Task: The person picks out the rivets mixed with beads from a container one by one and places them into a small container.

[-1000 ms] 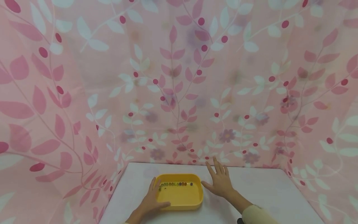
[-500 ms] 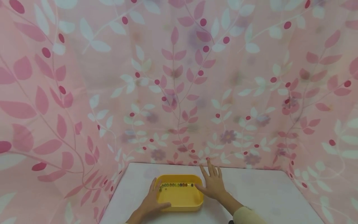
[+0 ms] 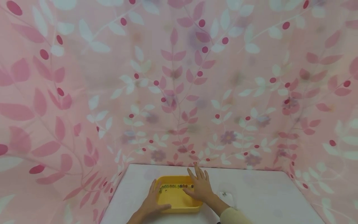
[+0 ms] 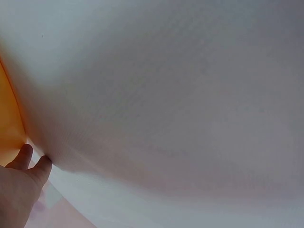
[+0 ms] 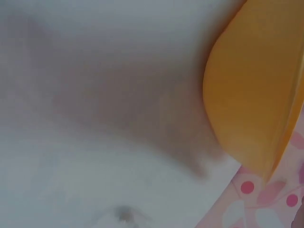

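Note:
A yellow plastic tray (image 3: 179, 210) stands on the white table, low in the head view. Along its back inner side runs a row of small coloured balls (image 3: 170, 186), perhaps glass marbles; one sits apart nearer the front. My left hand (image 3: 149, 200) rests at the tray's left side, fingers extended along that wall and thumb by the front rim. In the left wrist view, two of its fingertips (image 4: 43, 164) show by the outer wall. Over the tray's right end hovers my right hand (image 3: 200, 188), fingers spread, hiding part of that end. It appears to hold nothing.
A small whitish piece with a dark green mark (image 3: 224, 194) lies right of the tray. Pink leaf-patterned curtain (image 3: 179, 93) encloses the table (image 3: 260, 193) at the back and both sides.
My right hand has moved left, from beside the tray to above its right end. The whitish piece has come into sight behind it. My left hand stays at the tray's left side.

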Demonstrator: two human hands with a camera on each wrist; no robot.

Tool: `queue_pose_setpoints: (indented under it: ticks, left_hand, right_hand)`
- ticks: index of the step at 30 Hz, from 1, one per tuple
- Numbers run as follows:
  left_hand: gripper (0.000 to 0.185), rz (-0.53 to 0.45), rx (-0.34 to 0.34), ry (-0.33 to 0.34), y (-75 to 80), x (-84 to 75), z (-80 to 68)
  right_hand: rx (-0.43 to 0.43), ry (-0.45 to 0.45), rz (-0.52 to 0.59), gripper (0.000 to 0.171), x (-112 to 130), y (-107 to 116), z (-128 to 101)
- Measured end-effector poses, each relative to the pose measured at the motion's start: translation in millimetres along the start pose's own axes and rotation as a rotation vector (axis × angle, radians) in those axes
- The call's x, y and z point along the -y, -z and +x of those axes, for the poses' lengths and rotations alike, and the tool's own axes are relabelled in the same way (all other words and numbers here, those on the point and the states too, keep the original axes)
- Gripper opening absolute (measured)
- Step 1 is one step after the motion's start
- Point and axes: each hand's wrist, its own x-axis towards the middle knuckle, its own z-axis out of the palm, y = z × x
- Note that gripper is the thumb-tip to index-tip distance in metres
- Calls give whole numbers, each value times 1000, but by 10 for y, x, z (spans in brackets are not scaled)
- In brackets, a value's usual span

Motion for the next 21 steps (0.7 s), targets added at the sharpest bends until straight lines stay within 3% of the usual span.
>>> queue_pose_setpoints:
  ticks: [13,21]
  left_hand:
    - [118,-25,-2,-16,-13,24,-6]
    - [119,-7,-7,-57,-20,59,-22]
  right_hand:
    - [87,-19,54,86,387,-379,115]
    - [13,2,69,83,518,-626,116]
